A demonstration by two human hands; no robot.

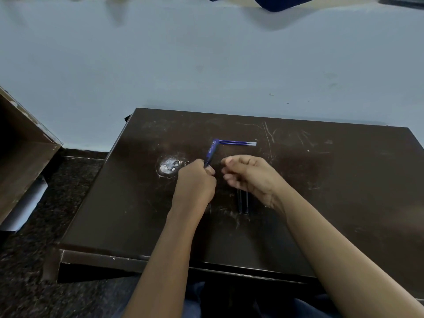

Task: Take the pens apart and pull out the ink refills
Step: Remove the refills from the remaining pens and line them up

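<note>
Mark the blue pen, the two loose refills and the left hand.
blue pen (212,150), head view, mid-barrel
loose refills (236,142), head view, middle of the pair
left hand (196,182), head view, back of hand

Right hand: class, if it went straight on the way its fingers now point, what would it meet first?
The right hand would probably meet the left hand, which grips the blue pen; depth unclear.

— How are the arms set?
— Both bare forearms reach forward, converging. The left hand (197,180) is fisted, knuckles up, fingers curled round a pen (211,151).
— And the right?
— The right hand (250,177) hovers just beside it, palm turned leftward, fingers loosely curled; it is blurred, so any pinch is unclear.
</note>
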